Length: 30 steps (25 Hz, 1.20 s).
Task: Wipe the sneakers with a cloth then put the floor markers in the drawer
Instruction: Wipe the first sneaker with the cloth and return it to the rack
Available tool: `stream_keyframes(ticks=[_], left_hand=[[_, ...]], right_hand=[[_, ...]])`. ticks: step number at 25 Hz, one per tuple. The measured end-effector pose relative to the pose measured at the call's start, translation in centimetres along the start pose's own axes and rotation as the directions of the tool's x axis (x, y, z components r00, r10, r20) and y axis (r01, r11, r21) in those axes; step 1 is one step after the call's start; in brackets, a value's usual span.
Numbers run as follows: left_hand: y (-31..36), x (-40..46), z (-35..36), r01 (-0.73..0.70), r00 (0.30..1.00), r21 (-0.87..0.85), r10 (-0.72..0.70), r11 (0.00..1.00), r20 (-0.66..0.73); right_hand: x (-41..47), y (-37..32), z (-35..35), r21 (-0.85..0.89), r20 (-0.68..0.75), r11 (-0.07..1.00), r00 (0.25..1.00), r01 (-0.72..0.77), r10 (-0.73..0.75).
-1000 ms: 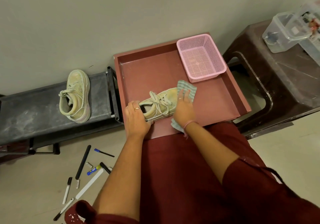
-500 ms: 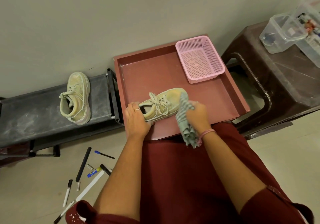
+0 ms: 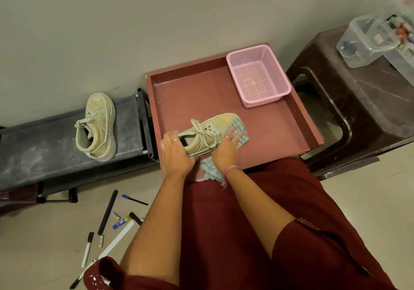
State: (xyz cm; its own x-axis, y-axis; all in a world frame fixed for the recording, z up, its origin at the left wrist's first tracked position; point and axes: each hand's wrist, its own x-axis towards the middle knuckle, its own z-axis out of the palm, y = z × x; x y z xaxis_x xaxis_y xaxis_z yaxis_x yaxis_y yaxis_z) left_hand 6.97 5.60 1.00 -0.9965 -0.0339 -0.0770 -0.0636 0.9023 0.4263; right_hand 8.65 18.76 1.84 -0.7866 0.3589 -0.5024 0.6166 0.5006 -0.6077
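Observation:
A dusty pale-green sneaker (image 3: 207, 133) lies on its side in the red drawer (image 3: 280, 130), toe pointing right. My left hand (image 3: 175, 153) grips its heel end, thumb side at the opening. My right hand (image 3: 226, 148) lies with spread, straight fingers on a light-green cloth (image 3: 242, 131), pressing it against the toe side; the cloth's tail hangs below my wrist. A second, similar sneaker (image 3: 97, 125) stands on the black rack (image 3: 44, 146) to the left. Several markers and pens (image 3: 107, 215) lie scattered on the floor at lower left.
A pink mesh basket (image 3: 257, 74) sits in the drawer's far right corner. A brown plastic stool (image 3: 363, 110) on the right carries clear plastic boxes (image 3: 367, 41). The wall runs right behind the drawer and rack. My maroon-clad lap fills the foreground.
My right hand first pulled back toward me bunching the cloth, then went forward again and now presses it flat on the sneaker's toe side. The left hand kept its hold on the heel.

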Motion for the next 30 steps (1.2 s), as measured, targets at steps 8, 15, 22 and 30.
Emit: stream_keyframes(ticks=[8, 15, 22, 30], left_hand=[[-0.3, 0.2, -0.4, -0.016, 0.998, 0.023, 0.015, 1.000, 0.056], [-0.6, 0.4, -0.5, -0.035, 0.996, 0.018, 0.033, 0.999, 0.083], [-0.7, 0.3, -0.5, -0.049, 0.996, 0.021, 0.047, 0.999, 0.078], [-0.7, 0.3, -0.3, -0.027, 0.997, 0.015, 0.026, 1.000, 0.076]], right_hand=[[-3.1, 1.7, -3.8, 0.220, 0.010, 0.966, 0.990, 0.137, -0.143], [0.2, -1.9, -5.7, -0.207, 0.039, 0.779, 0.801, 0.592, -0.598], [1.9, 3.2, -5.9, -0.572, 0.143, 0.545, 0.729, 0.613, -0.670], [1.0, -1.3, -2.2, -0.289, 0.197, 0.769, 0.821, 0.571, -0.536]])
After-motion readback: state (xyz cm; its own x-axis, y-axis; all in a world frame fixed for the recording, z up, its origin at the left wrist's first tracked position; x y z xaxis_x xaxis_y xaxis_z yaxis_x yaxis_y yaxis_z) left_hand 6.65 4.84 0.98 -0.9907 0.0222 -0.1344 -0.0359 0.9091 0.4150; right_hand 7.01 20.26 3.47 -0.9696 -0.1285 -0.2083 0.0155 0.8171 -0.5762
